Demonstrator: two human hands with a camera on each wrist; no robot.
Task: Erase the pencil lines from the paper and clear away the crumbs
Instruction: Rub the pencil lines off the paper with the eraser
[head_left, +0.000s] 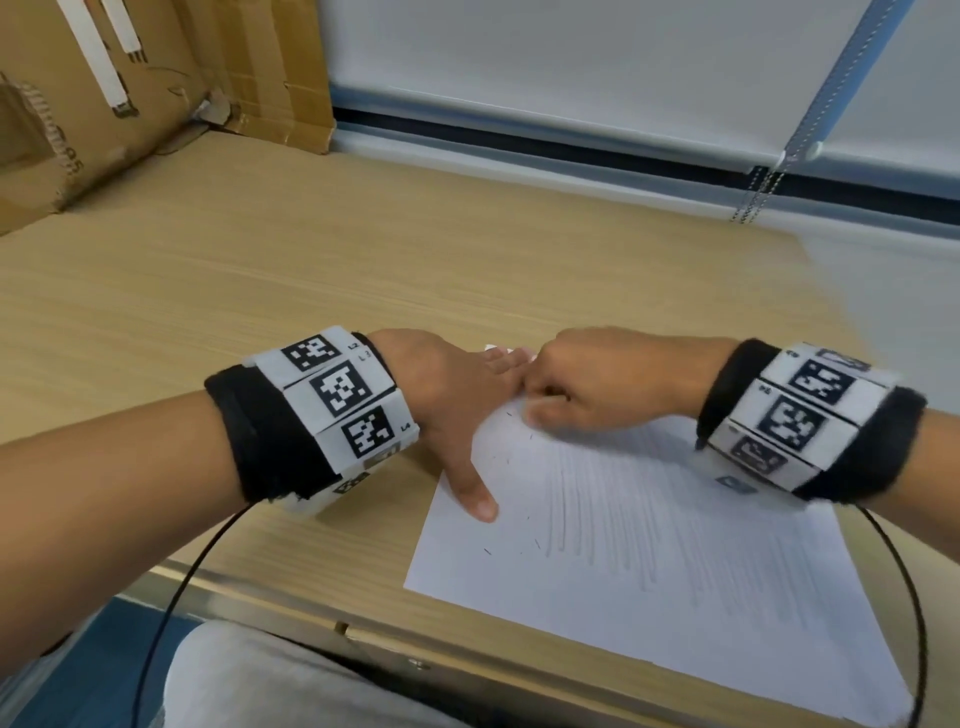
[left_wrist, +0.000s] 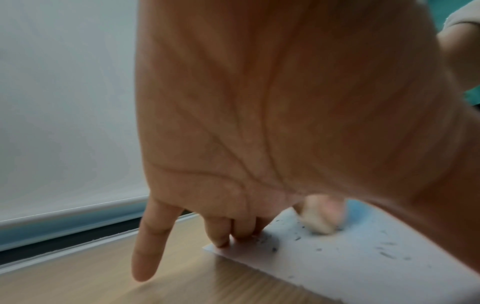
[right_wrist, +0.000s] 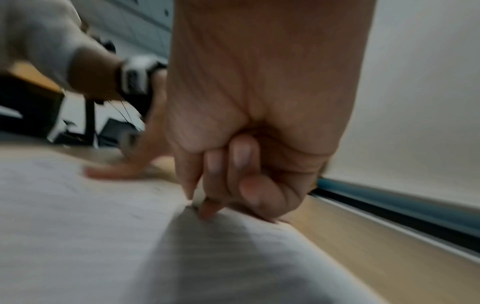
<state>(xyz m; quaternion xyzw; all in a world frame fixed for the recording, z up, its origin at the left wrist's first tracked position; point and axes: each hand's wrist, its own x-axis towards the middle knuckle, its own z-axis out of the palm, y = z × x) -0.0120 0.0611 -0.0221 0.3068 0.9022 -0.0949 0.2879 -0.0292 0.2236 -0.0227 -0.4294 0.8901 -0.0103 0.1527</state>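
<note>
the right hand (head_left: 597, 382) is smeared by motion in every view, and whatever its curled fingers (right_wrist: 223, 176) pinch is hidden, a pale blur at best in the left wrist view. the left hand (head_left: 452, 400) covers the paper's (head_left: 649, 545) far corner. the paper's near corner is cut off by the head view's bottom edge. the crumbs (left_wrist: 384, 252) are too small to tell apart.

The white paper (head_left: 649, 561) lies flat and skewed on the table, near its front edge. Faint pencil lines (head_left: 623, 509) run in rows across it. Dark crumbs (left_wrist: 384, 250) (small, scattered) dot its far-left corner.
</note>
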